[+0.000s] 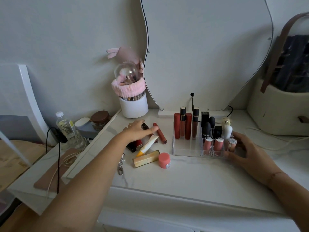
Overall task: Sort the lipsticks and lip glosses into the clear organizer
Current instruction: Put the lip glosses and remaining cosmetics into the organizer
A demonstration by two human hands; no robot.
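The clear organizer (185,150) stands on the white vanity top with several upright lip glosses (188,125) at its back left and black and pink lipsticks (207,145) in its right cells. My right hand (242,149) rests against the organizer's right front corner, fingers spread on its wall. My left hand (139,131) lies flat over a loose pile to the left, fingers apart, holding nothing. In that pile are a red gloss tube (160,135), a dark lipstick (145,126), a cream tube with yellow cap (148,145), a gold lipstick (146,159) and a pink round jar (164,160).
A white brush holder with a pink headband (133,101) stands behind the pile, under a wavy mirror (209,47). A keychain clasp (120,164) lies near the left edge. A beige bag (280,106) sits at the right. A water bottle (66,128) stands on the lower left surface.
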